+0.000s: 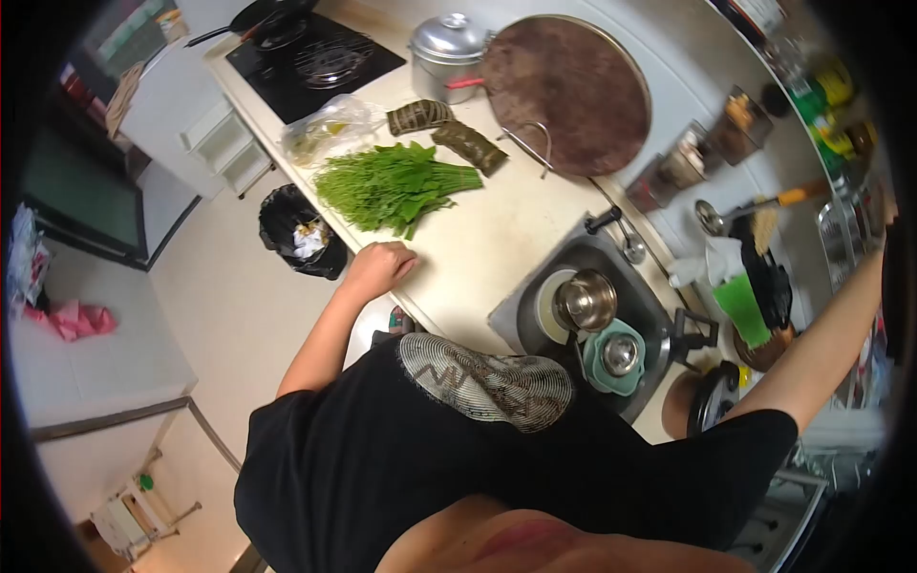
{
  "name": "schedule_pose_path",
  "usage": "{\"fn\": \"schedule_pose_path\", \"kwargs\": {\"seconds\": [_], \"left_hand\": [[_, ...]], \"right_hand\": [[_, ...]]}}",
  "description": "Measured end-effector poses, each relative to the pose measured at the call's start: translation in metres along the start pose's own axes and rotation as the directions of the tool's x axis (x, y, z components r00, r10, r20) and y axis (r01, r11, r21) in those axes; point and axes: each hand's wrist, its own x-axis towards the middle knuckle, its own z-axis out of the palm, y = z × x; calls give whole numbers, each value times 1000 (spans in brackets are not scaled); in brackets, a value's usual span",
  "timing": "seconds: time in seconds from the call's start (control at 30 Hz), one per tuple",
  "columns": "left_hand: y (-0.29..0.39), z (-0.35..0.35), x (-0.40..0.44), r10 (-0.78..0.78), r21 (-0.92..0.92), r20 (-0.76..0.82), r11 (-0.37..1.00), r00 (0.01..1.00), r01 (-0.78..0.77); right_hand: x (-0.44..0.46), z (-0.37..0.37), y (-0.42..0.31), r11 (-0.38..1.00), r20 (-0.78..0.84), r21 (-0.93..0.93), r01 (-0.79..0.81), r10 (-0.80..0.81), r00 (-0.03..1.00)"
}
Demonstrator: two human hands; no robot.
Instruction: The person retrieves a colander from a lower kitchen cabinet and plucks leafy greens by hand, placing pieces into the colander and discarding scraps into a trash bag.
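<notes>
Left hand (382, 270) at the cream bench (449, 277) edge, fingers curled together; the leafy bright-green bundle (387, 189) lies just beyond, long axis left to right, stems rightward. Right hand (890, 205) (fingers? can't tell) reaches well away, far right.

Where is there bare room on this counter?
The widest bare patch of counter lies between the greens, the left hand and the sink, reaching back toward the round board. It is crowded beyond the greens, with a plastic bag, wrapped bundles and a lidded pot, and in the sink.
</notes>
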Motion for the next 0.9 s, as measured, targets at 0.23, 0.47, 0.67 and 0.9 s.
{"fn": "schedule_pose_path", "kwargs": {"seconds": [0.23, 0.47, 0.67, 0.9], "left_hand": [[-43, -13, -31, -188, -72, -113, 981, 976, 180], [-48, -12, 96, 168, -13, -230, 984, 959, -176], [-92, 42, 187, 88, 328, 234, 931, 968, -163], [-106, 70, 193, 13, 309, 350, 942, 937, -129]], "right_hand": [[-235, -39, -223, 748, 132, 659, 76, -215, 968], [-587, -8, -415, 517, 536, 832, -202, -655, 533], [-655, 3, -459, 653, 548, 756, -42, -597, 586], [-655, -5, -469, 795, 704, 603, -64, -493, 511]]}}
